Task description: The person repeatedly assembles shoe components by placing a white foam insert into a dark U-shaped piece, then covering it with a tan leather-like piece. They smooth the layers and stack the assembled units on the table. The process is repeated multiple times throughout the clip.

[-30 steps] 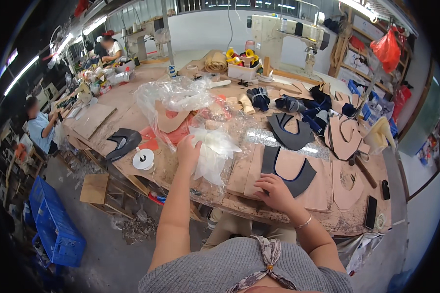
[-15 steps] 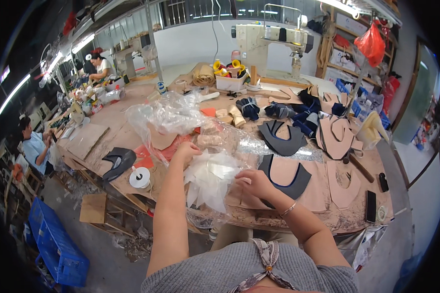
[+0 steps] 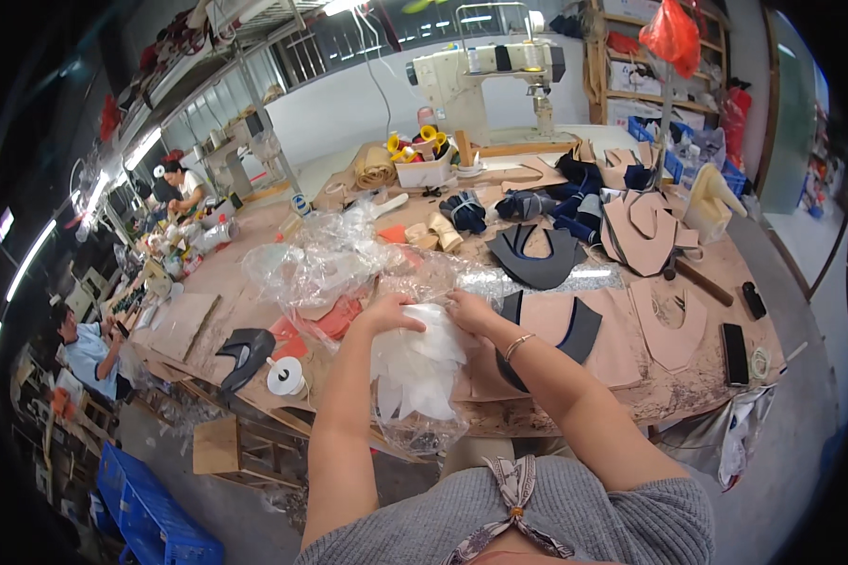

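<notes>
A loose stack of thin white pieces (image 3: 416,372) lies fanned out at the table's front edge, on crumpled clear plastic (image 3: 415,435). My left hand (image 3: 393,314) is closed on the top of the stack, thumb across the white pieces. At the stack's upper right corner, my right hand (image 3: 473,311) has its fingers bent together beside the clear plastic; what they pinch is too small to make out. A bigger heap of clear plastic bag (image 3: 316,254) spreads beyond my left hand. Orange-red sheets (image 3: 334,320) show partly beneath it.
Dark U-shaped pieces (image 3: 535,256) and pinkish cut pieces (image 3: 669,325) lie to the right, near a hammer (image 3: 702,281) and a phone (image 3: 735,354). A white spool (image 3: 285,376) stands left. Behind is a sewing machine (image 3: 485,80). Two people work at far left.
My right hand has moved up and left to the top of the white pieces, closer to my left hand. My left hand has come down onto the stack. The view has tilted.
</notes>
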`<state>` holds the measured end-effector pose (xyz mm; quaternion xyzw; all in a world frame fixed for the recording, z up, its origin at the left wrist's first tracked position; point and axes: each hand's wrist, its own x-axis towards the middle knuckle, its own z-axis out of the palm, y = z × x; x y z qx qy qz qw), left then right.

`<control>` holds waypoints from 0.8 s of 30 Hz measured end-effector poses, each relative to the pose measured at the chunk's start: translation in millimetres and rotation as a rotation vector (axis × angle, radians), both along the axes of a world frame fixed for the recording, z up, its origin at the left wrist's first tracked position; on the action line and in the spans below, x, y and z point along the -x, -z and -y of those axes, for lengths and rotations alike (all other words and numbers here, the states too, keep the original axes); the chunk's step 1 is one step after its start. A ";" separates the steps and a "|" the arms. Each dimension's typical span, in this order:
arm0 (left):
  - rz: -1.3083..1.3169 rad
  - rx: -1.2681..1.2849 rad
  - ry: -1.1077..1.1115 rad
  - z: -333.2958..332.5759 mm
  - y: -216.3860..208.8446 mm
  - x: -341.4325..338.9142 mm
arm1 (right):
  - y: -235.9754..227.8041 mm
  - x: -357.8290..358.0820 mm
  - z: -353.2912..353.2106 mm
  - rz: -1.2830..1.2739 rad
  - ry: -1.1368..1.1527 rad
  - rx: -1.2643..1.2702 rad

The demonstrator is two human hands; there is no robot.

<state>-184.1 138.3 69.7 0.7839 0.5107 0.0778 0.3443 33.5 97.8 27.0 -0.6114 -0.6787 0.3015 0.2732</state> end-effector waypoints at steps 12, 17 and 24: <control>0.049 -0.630 0.265 78.4 -89.3 -45.2 | -46.9 -40.8 2.3 -0.570 -0.187 -0.145; 0.128 -0.652 0.255 78.6 -84.6 -47.9 | -63.4 -48.0 26.5 -0.757 -0.239 0.109; 0.197 -0.555 0.112 72.5 -80.0 -54.4 | -68.8 -54.1 48.3 -0.100 -0.281 -0.738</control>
